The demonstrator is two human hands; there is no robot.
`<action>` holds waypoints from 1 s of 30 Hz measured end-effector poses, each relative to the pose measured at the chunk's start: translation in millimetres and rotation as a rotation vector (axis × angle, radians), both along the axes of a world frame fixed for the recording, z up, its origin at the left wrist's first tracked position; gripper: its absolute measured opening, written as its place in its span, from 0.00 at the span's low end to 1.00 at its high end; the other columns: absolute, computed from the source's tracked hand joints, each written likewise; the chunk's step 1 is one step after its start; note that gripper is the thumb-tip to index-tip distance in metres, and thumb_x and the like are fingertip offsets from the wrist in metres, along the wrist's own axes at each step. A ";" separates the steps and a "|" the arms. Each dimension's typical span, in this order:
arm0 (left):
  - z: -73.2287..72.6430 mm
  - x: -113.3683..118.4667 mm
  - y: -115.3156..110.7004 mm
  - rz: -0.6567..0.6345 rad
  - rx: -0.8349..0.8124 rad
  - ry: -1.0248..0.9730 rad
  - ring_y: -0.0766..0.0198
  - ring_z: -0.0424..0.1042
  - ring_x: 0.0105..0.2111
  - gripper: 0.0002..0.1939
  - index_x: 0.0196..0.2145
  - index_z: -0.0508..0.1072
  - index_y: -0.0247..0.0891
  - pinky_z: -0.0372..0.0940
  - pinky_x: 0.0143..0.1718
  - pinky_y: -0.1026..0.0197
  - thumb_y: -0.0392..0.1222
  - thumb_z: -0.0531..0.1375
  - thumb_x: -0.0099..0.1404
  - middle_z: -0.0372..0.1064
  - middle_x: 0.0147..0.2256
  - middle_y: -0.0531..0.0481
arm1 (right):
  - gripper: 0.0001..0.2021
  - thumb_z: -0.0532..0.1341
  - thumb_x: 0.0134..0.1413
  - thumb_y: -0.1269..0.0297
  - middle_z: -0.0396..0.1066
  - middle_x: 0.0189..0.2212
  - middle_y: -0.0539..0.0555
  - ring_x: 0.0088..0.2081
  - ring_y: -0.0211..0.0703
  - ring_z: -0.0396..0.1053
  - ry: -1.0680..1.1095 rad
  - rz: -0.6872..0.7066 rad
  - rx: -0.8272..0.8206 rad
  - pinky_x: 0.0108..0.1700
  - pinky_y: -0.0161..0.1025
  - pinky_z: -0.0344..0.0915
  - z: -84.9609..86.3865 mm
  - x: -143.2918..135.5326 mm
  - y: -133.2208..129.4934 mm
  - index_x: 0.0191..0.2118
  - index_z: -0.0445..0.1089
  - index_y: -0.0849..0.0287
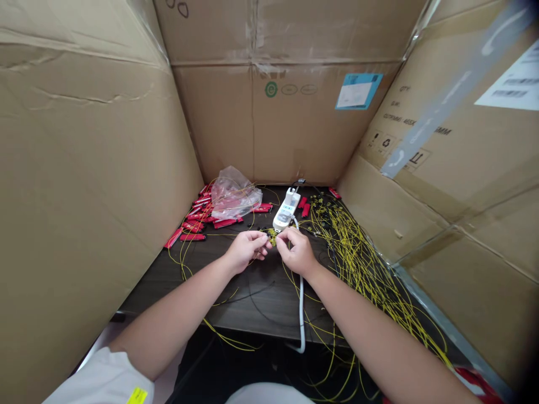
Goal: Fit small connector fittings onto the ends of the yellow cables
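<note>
Over the middle of a dark table, my left hand (249, 249) and my right hand (297, 250) come close together with thumbs and forefingers pinched. Between the fingertips shows a small yellow-green part (273, 238), too small to name more exactly. Fingers of both hands partly cover it. Just beyond my hands lies a white power strip (283, 210), its white cord (301, 314) running under my right wrist and over the table's front edge. Thin yellow wires trail around both hands.
A thick bundle of yellow wires (366, 264) spreads over the right side and hangs off the front. Red-and-black pieces (193, 224) are heaped at the left beside a clear plastic bag (236, 193). Cardboard walls (295, 129) enclose the dark table (248, 306) on three sides.
</note>
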State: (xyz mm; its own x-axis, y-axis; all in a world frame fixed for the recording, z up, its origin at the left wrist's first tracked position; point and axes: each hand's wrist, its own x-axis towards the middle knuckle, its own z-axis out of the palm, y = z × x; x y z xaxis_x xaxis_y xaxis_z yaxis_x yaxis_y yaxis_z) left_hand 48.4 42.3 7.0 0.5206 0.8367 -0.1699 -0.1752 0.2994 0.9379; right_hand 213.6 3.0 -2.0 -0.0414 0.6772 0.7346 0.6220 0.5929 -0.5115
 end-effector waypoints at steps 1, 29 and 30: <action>-0.4 -1.2 1.8 0.024 -0.019 -0.005 0.72 0.65 0.20 0.17 0.29 0.72 0.31 0.63 0.20 0.68 0.47 0.69 0.50 0.70 0.27 0.48 | 0.07 0.57 0.54 0.69 0.65 0.23 0.52 0.28 0.39 0.63 0.009 -0.007 0.002 0.32 0.38 0.62 -0.3 1.3 0.1 0.26 0.64 0.59; 38.0 -13.2 23.0 0.113 0.386 -0.106 0.71 0.66 0.22 0.19 0.27 0.70 0.32 0.63 0.26 0.68 0.54 0.65 0.53 0.70 0.27 0.49 | 0.07 0.56 0.56 0.69 0.66 0.24 0.54 0.29 0.42 0.63 -0.220 -0.393 0.370 0.35 0.41 0.61 159.1 49.2 37.2 0.26 0.63 0.60; 44.6 -12.4 25.1 0.125 0.399 -0.118 0.71 0.66 0.23 0.19 0.28 0.69 0.33 0.63 0.26 0.68 0.54 0.65 0.54 0.70 0.27 0.50 | 0.07 0.56 0.56 0.69 0.66 0.25 0.54 0.30 0.42 0.63 -0.236 -0.404 0.381 0.36 0.41 0.62 172.9 50.5 42.1 0.27 0.63 0.60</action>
